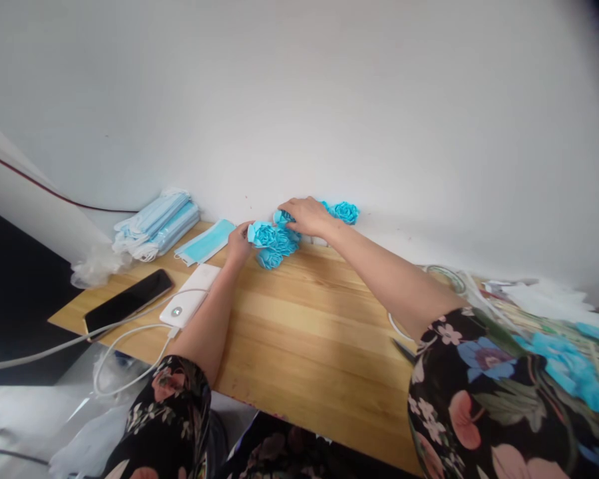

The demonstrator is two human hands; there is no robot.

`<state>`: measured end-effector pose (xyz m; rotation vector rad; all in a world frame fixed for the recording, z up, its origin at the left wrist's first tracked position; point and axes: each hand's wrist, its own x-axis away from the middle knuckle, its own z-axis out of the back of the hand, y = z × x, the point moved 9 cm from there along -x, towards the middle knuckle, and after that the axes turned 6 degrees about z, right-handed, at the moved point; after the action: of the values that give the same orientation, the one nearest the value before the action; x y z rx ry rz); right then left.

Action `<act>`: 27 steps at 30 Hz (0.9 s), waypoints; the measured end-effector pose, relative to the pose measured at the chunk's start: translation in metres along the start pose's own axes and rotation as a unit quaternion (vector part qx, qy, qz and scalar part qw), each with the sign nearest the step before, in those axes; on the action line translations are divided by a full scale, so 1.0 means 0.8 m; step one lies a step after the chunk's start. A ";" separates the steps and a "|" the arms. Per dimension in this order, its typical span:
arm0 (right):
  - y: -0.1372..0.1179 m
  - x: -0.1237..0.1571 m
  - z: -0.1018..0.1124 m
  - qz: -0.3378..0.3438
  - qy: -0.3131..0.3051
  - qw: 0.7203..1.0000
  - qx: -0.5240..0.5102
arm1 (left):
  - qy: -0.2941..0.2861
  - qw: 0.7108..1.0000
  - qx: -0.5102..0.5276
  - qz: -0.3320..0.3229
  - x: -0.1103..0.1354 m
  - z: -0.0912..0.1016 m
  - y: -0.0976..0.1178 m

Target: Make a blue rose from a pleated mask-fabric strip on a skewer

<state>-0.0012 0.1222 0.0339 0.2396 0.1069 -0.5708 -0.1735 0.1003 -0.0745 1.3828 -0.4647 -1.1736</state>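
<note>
Several bright blue folded flowers [264,234] sit in a cluster at the back of the wooden table, close against the wall. My left hand [238,244] is closed at the cluster's left edge, its fingertips partly hidden by the petals. From above, my right hand [309,216] curls its fingers over one blue flower [282,217] at the top of the cluster. Behind the right wrist, another blue flower [345,212] rests by the wall. Whatever joins the flowers underneath is hidden.
To the left lie a stack of face masks [157,223], a single blue mask [207,243], a phone [128,301] and a white power bank [190,295] with a cable. Blue material [569,366] and white scraps [549,296] crowd the right, near a dark pointed tool [403,350].
</note>
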 end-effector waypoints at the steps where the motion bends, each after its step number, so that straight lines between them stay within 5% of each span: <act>1: -0.002 0.001 -0.003 0.004 -0.006 1.000 0.004 | 0.000 1.000 0.003 0.001 0.000 0.000 0.000; 7: 0.000 0.000 0.018 0.031 0.005 0.999 -0.005 | 0.005 0.999 0.032 0.007 -0.003 0.006 -0.007; 12: 0.005 0.033 0.081 0.013 0.156 0.983 -0.100 | 0.002 0.998 0.059 0.010 -0.007 0.010 -0.010; 15: -0.001 0.072 0.091 -0.011 0.231 0.953 -0.194 | 0.002 0.998 0.067 0.005 -0.008 0.010 -0.009; 20: -0.031 0.132 0.048 -0.064 0.268 0.912 -0.304 | 0.016 0.997 0.073 0.008 -0.009 0.013 -0.008; 27: -0.090 0.145 -0.039 -0.061 0.153 0.916 -0.367 | 0.055 0.994 0.098 -0.002 -0.009 0.030 0.005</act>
<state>0.0558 0.0109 -0.0295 -0.4180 0.6311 -0.5769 -0.1949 0.0935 -0.0633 1.6100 -0.5085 -1.0705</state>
